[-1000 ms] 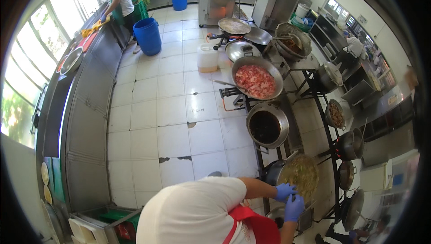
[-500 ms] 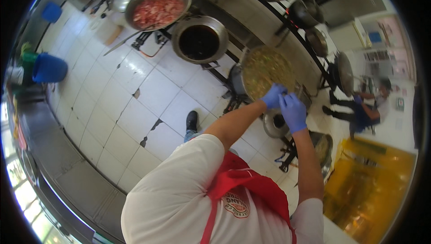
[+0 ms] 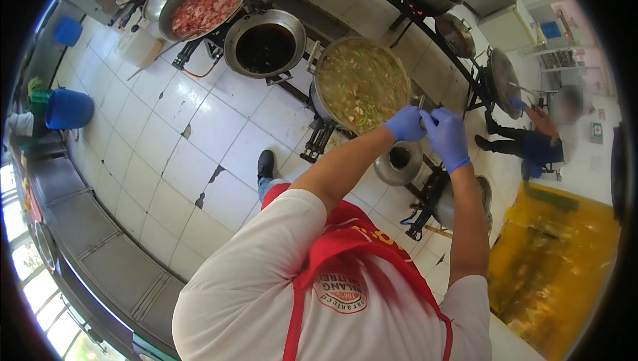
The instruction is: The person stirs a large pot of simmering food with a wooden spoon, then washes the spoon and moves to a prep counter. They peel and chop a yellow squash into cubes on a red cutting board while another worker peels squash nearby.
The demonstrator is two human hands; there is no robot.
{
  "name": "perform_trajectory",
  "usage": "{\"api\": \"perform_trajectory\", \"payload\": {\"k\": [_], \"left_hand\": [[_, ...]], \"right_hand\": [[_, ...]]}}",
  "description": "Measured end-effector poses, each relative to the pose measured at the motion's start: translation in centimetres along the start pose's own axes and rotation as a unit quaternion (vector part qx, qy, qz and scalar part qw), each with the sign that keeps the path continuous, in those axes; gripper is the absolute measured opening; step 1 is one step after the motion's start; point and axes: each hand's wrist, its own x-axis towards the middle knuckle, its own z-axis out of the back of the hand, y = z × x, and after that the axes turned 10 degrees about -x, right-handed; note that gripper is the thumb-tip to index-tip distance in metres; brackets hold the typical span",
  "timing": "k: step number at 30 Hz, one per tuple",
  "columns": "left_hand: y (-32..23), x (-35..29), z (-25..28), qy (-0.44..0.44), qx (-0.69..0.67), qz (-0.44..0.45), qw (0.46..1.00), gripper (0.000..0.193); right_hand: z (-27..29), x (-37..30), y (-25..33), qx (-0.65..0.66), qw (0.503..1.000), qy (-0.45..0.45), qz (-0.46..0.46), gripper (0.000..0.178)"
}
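Observation:
My left hand (image 3: 405, 124), in a blue glove, is closed around the handle (image 3: 421, 102) of a long cooking tool at the right rim of a big pot (image 3: 319, 95). My right hand (image 3: 446, 138), also blue-gloved, is closed on the same handle just right of the left one. The tool's working end cannot be made out. Greenish-brown stew (image 3: 362, 79) with chopped green and pale pieces fills the pot, which stands on a burner. Just below my hands sits a smaller metal pot (image 3: 387, 172) with dark contents.
Left of the stew are a wok of dark liquid (image 3: 266, 42) and a wide pan of raw red meat (image 3: 206, 12). A co-worker (image 3: 545, 135) stands at a wok (image 3: 503, 82) on the right. Yellow plastic sheeting (image 3: 551, 261) lies lower right; blue bins (image 3: 70, 108) stand far left.
Both hands have shifted from over the pot's lower right edge to beyond its right rim, keeping hold of the handle. The view has shifted, showing more of the stew.

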Motion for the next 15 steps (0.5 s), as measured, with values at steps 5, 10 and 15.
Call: {"api": "perform_trajectory", "payload": {"k": [5,10,15], "left_hand": [[-2.3,-0.2,-2.9,0.052,-0.007,0.041,0.998,0.022],[-2.5,-3.8,-2.8,0.066,0.002,0.027,0.997,0.024],[-0.8,-9.2,-1.3,0.022,0.014,-0.111,0.994,0.021]], "right_hand": [[1.6,-3.4,-2.5,0.034,0.996,0.001,-0.087,0.037],[1.1,-6.6,-0.8,0.071,0.996,0.007,-0.045,0.030],[-0.1,-9.6,4.9,0.095,0.995,-0.033,-0.021,0.024]]}}
